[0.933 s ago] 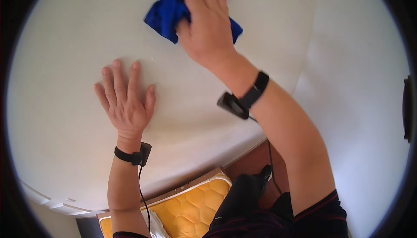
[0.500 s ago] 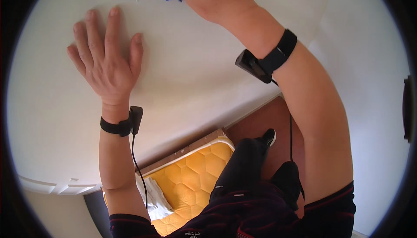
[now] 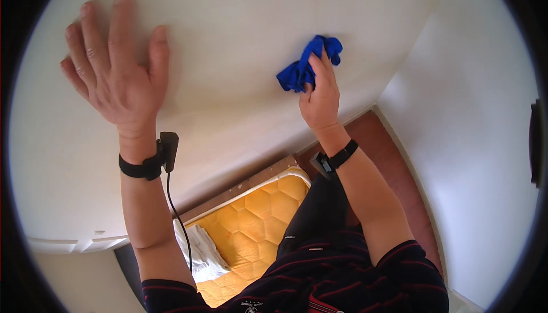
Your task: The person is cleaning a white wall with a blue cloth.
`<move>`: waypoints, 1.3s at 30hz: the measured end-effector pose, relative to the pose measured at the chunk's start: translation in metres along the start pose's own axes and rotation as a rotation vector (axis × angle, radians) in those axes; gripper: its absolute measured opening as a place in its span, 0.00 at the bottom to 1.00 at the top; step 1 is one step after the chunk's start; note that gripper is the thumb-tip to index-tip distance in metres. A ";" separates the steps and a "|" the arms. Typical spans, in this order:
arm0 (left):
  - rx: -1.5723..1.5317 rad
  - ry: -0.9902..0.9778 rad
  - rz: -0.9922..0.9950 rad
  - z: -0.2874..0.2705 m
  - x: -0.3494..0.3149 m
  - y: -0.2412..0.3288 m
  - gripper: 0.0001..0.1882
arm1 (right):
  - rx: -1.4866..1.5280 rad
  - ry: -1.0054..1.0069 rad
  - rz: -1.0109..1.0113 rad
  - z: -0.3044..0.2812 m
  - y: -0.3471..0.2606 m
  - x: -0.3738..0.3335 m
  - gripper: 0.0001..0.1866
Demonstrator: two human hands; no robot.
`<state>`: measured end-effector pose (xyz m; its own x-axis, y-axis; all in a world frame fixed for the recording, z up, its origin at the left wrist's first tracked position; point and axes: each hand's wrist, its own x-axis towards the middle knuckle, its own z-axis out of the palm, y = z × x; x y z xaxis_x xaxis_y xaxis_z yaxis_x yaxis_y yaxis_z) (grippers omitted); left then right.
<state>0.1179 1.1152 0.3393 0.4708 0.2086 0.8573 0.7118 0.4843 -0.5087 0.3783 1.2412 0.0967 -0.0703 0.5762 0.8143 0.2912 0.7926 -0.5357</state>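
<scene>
A crumpled blue cloth (image 3: pixel 297 75) is bunched under my right hand (image 3: pixel 322 99), whose fingers press it to the pale wall (image 3: pixel 228 44). Part of the cloth sticks out on both sides of the fingers. My left hand (image 3: pixel 123 79) lies flat against the same wall, farther left, with its fingers spread and nothing in it. Each wrist wears a black strap with a small dark device, and a cable hangs from the left one.
Below the wall stands a bed with a yellow quilted mattress (image 3: pixel 251 221) and a wooden edge (image 3: pixel 240 187). White fabric (image 3: pixel 200 256) lies on it. Reddish-brown floor (image 3: pixel 377 147) shows at its right, up to a second white wall (image 3: pixel 468 130) meeting the first at a corner.
My right hand has come down the wall with the blue cloth, from the top edge of the view toward the middle. My left hand appears slightly farther up and left.
</scene>
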 end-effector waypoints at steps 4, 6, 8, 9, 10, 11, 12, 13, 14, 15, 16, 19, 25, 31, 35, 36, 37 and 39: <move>0.039 0.003 0.081 -0.003 0.008 -0.006 0.30 | -0.014 0.033 0.413 0.013 0.017 -0.054 0.47; 0.056 0.004 0.093 -0.005 0.001 -0.012 0.30 | -0.065 -0.023 0.555 0.029 0.018 -0.082 0.48; 0.031 0.053 0.092 0.003 -0.007 -0.023 0.32 | -0.088 -0.132 0.757 0.045 0.023 -0.107 0.52; 0.012 0.060 0.096 0.004 -0.006 -0.022 0.32 | -0.097 -0.118 0.770 0.056 0.035 -0.120 0.52; 0.004 0.055 0.088 0.004 -0.002 -0.019 0.33 | -0.104 -0.092 0.920 0.066 0.051 -0.132 0.51; 0.000 0.047 0.079 0.004 0.001 -0.016 0.34 | -0.107 -0.069 1.068 0.073 0.066 -0.140 0.50; -0.002 0.026 0.057 0.003 0.000 -0.008 0.34 | 0.127 0.006 1.190 0.072 0.082 -0.147 0.47; 0.001 0.026 0.066 0.000 0.005 -0.013 0.34 | 0.136 0.005 1.194 0.077 0.088 -0.152 0.47; -0.010 0.030 0.081 -0.003 0.009 -0.017 0.34 | 0.216 0.036 1.228 0.080 0.095 -0.157 0.45; -0.030 0.031 0.086 -0.002 0.009 -0.018 0.34 | 0.282 0.069 1.263 0.080 0.101 -0.161 0.44; -0.038 0.029 0.081 0.000 0.009 -0.021 0.34 | 0.260 0.095 1.205 0.081 0.106 -0.164 0.43; -0.018 -0.040 0.111 -0.006 -0.009 -0.044 0.33 | 0.606 0.009 1.535 0.074 0.065 -0.149 0.43; -0.033 0.052 0.082 0.002 0.008 -0.018 0.32 | 0.720 0.116 1.610 0.096 0.087 -0.170 0.43; 0.000 0.038 0.052 0.003 -0.006 -0.015 0.32 | 1.051 0.215 1.668 0.084 0.053 -0.160 0.17; -0.017 0.045 0.073 -0.001 0.001 -0.018 0.33 | 0.952 0.281 1.553 0.073 0.087 -0.150 0.28; -0.048 0.060 0.065 -0.001 0.002 -0.016 0.34 | 0.924 0.209 1.540 0.069 0.099 -0.148 0.37; -0.050 0.060 0.065 0.000 0.003 -0.013 0.34 | 0.923 0.211 1.541 0.074 0.099 -0.152 0.37; -0.039 0.041 0.039 0.000 0.002 -0.008 0.34 | 0.671 0.377 1.443 0.095 0.082 -0.156 0.17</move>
<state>0.1129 1.1118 0.3448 0.5188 0.1915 0.8332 0.7118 0.4430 -0.5450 0.3229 1.2355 -0.0953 0.1297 0.8745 -0.4674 -0.5450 -0.3309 -0.7704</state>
